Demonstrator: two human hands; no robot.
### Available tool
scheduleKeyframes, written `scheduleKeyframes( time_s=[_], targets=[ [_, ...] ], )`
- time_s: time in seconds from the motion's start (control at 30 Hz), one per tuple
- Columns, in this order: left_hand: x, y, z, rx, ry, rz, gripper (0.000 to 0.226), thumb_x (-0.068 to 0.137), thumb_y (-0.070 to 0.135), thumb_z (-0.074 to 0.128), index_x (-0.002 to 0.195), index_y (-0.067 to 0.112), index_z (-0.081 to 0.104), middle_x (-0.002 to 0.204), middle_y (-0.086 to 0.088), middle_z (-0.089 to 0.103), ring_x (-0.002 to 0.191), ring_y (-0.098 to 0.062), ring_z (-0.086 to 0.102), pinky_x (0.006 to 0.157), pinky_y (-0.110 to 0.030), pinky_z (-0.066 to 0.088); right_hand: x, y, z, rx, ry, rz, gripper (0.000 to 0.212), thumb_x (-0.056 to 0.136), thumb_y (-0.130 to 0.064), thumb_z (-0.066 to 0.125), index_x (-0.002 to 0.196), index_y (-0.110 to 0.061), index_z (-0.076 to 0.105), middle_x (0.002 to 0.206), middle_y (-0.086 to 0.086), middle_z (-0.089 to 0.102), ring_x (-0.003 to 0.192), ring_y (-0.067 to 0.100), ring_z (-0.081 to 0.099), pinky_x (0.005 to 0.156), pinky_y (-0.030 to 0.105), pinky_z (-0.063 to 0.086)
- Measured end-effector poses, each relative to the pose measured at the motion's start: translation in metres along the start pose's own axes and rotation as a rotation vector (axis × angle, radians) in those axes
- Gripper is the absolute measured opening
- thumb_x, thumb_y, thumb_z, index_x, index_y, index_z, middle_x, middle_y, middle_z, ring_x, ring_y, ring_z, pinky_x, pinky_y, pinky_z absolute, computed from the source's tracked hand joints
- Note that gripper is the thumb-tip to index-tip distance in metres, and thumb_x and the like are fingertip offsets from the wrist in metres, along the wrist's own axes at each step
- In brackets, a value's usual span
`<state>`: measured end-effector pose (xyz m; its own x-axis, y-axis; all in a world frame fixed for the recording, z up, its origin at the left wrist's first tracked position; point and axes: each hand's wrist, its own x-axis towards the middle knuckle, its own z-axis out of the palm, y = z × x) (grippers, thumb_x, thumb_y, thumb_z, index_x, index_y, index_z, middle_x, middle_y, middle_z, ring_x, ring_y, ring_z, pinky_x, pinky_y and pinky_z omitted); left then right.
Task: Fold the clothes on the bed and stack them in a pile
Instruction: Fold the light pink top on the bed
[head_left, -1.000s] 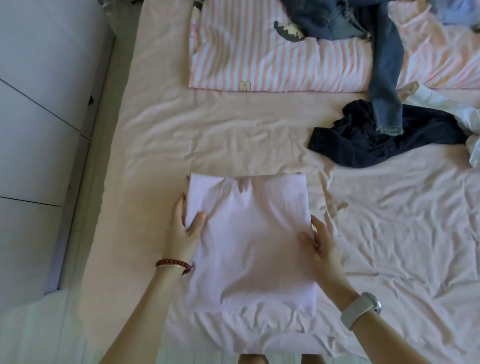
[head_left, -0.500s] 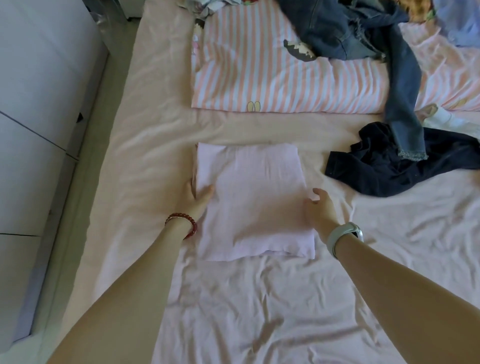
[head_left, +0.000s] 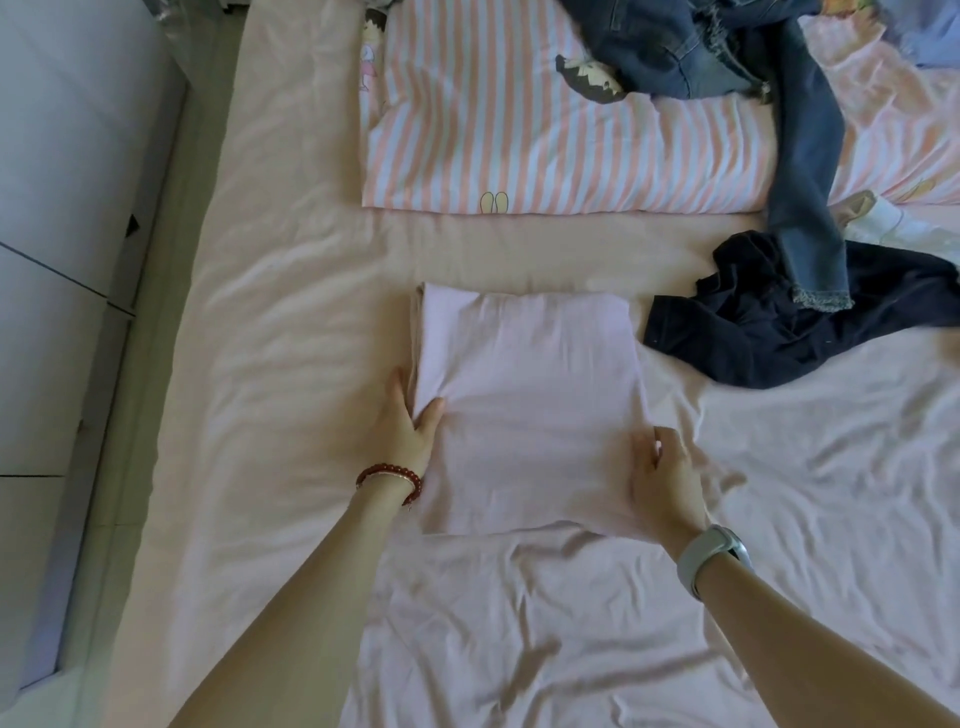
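Setting folded pink garment (head_left: 530, 410) down on bed (head_left: 291, 332), mid-sheet. To do well: ease off both sides evenly, edges kept square, no dragging. L hand (head_left: 405, 436) pinching left edge, thumb on top; R hand (head_left: 662, 483) gripping near-right corner, fingers tucked under. Garment between hands. Jeans (head_left: 800, 171), dark top (head_left: 779, 322) unfolded, far right.

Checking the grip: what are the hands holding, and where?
Both hold the folded pink garment: left hand pinches its left edge, right hand grips its near right corner.
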<state>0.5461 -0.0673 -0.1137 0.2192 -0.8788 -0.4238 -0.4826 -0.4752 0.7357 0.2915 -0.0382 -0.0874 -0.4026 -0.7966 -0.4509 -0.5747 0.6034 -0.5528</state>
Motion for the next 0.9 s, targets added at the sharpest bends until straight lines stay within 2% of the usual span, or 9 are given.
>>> scheduleKeyframes(
  time_s=[0.1, 0.2, 0.3, 0.4, 0.5, 0.57, 0.63, 0.77, 0.9],
  targets=[
    [-0.005, 0.003, 0.005, 0.131, 0.048, -0.115, 0.064, 0.095, 0.044, 0.036, 0.148, 0.02, 0.009, 0.146, -0.008, 0.038, 0.118, -0.033, 0.05, 0.084, -0.031, 0.037, 0.003, 0.004, -0.003, -0.127, 0.017, 0.094, 0.033, 0.095, -0.027, 0.042, 0.126, -0.014, 0.043, 0.121, 0.013, 0.055, 0.107, 0.034, 0.052, 0.082, 0.037, 0.039],
    [-0.021, 0.009, -0.003, 0.331, 0.222, -0.088, 0.065, 0.092, 0.04, 0.043, 0.146, 0.017, 0.017, 0.135, -0.015, 0.044, 0.109, -0.037, 0.053, 0.078, -0.038, 0.042, -0.003, 0.002, -0.006, -0.353, 0.187, -0.184, 0.04, 0.091, -0.016, 0.048, 0.131, -0.011, 0.045, 0.127, 0.017, 0.049, 0.116, 0.038, 0.045, 0.093, 0.047, 0.035],
    [-0.031, 0.019, 0.003, 0.582, 0.4, 0.312, 0.058, 0.085, 0.028, 0.057, 0.138, 0.01, 0.041, 0.133, -0.022, 0.046, 0.12, -0.044, 0.045, 0.089, -0.052, 0.042, -0.006, -0.009, 0.003, -0.528, 0.247, -0.607, 0.043, 0.087, -0.021, 0.041, 0.126, -0.009, 0.056, 0.123, 0.02, 0.056, 0.114, 0.041, 0.053, 0.094, 0.055, 0.041],
    [-0.031, 0.019, 0.027, 0.797, 0.13, 0.608, 0.056, 0.083, 0.043, 0.049, 0.135, 0.023, 0.047, 0.144, -0.013, 0.04, 0.135, -0.041, 0.031, 0.103, -0.06, 0.029, -0.004, -0.02, 0.022, -0.671, 0.0, -0.764, 0.052, 0.088, -0.033, 0.032, 0.134, -0.018, 0.05, 0.137, 0.018, 0.048, 0.127, 0.042, 0.043, 0.1, 0.061, 0.031],
    [-0.03, -0.008, 0.031, 0.851, -0.081, 0.511, 0.062, 0.081, 0.056, 0.045, 0.134, 0.025, 0.049, 0.147, -0.01, 0.037, 0.136, -0.039, 0.028, 0.106, -0.06, 0.028, 0.002, 0.001, 0.032, -0.791, -0.211, -0.746, 0.057, 0.09, -0.051, 0.017, 0.145, -0.035, 0.014, 0.155, 0.006, 0.012, 0.143, 0.032, 0.014, 0.113, 0.051, 0.01],
    [-0.032, -0.026, 0.022, 0.888, -0.122, 0.467, 0.07, 0.079, 0.062, 0.037, 0.136, 0.022, 0.046, 0.147, -0.01, 0.036, 0.136, -0.038, 0.029, 0.103, -0.058, 0.032, 0.008, 0.024, 0.028, -0.796, -0.206, -0.687, 0.06, 0.085, -0.062, 0.004, 0.14, -0.042, -0.008, 0.151, -0.006, -0.015, 0.143, 0.021, -0.01, 0.114, 0.045, -0.005],
    [-0.036, -0.038, 0.012, 0.918, -0.14, 0.427, 0.077, 0.077, 0.065, 0.033, 0.138, 0.018, 0.043, 0.147, -0.011, 0.035, 0.134, -0.037, 0.034, 0.101, -0.058, 0.036, 0.01, 0.042, 0.018, -0.83, -0.208, -0.618, 0.063, 0.081, -0.068, -0.004, 0.137, -0.045, -0.019, 0.146, -0.011, -0.027, 0.137, 0.014, -0.024, 0.114, 0.046, -0.006],
    [-0.049, -0.037, 0.002, 0.885, -0.135, 0.251, 0.088, 0.072, 0.071, 0.02, 0.147, 0.024, 0.021, 0.156, 0.001, 0.008, 0.141, -0.031, 0.019, 0.11, -0.052, 0.019, 0.003, 0.062, -0.007, -0.815, -0.33, -0.548, 0.06, 0.089, -0.062, 0.005, 0.134, -0.044, -0.031, 0.146, -0.013, -0.033, 0.141, 0.017, -0.021, 0.115, 0.043, -0.004],
    [-0.081, -0.003, 0.017, 0.704, 0.032, 0.143, 0.071, 0.081, 0.038, 0.061, 0.143, 0.016, 0.034, 0.154, -0.011, 0.019, 0.142, -0.036, 0.012, 0.109, -0.063, 0.01, -0.012, 0.074, -0.044, -0.718, -0.342, -0.522, 0.06, 0.098, -0.035, 0.032, 0.146, -0.033, -0.005, 0.157, -0.004, 0.0, 0.145, 0.016, -0.001, 0.116, 0.033, 0.002]
  ],
)
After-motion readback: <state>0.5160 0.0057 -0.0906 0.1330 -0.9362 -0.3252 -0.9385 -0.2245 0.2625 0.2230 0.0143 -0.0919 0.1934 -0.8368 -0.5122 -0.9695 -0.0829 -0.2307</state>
